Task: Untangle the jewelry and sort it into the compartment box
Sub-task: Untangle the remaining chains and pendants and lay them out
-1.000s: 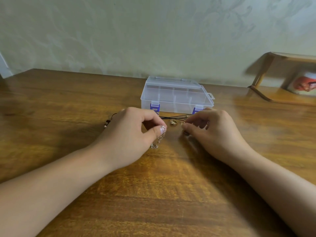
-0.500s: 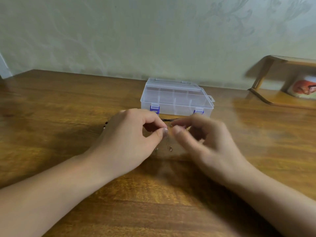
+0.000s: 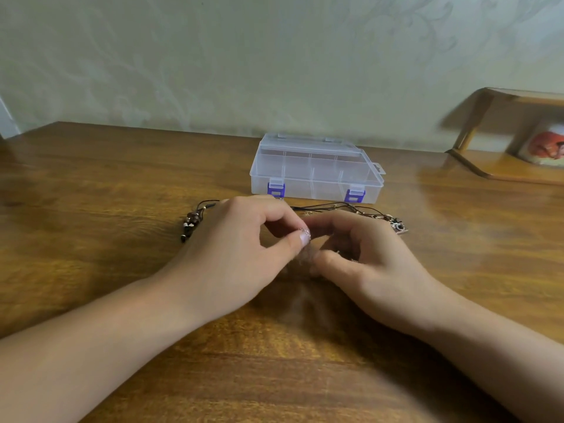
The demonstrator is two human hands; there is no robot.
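Both forearms reach in from the near edge of the wooden table [image 3: 91, 184] and meet around its middle. The left hand [image 3: 241, 254] has its fingers curled, the thumb and forefinger pinching a fine silver chain [image 3: 305, 232] at the thumb tip; only a short glinting stretch of it shows above the nail. The right hand [image 3: 366, 254] sits just beside it, fingers bent inward toward the left thumb, fingertips close to the same chain. The blur there keeps me from telling whether the right fingers actually grasp the chain or only hover at it.

Just beyond the knuckles lies the rest of the jewelry. Dark cords [image 3: 329, 206] run across the table from behind the left hand to the right, ending in a small square pendant [image 3: 399, 227] resting on the wood past the right hand. On the other side, a beaded cluster [image 3: 190, 224] with a dark looped cord lies by the left hand's outer edge.

Farther back, toward the far edge, stands the clear compartment box [image 3: 317, 169], lid down, two purple latches facing the person; the dividers show through the plastic. It is near the cords but not touching them.

At the far right corner a wooden shelf [image 3: 500, 166] rests on the table, with a white object bearing an orange picture [image 3: 546, 146] under it. A pale patterned wall [image 3: 274, 62] rises behind.
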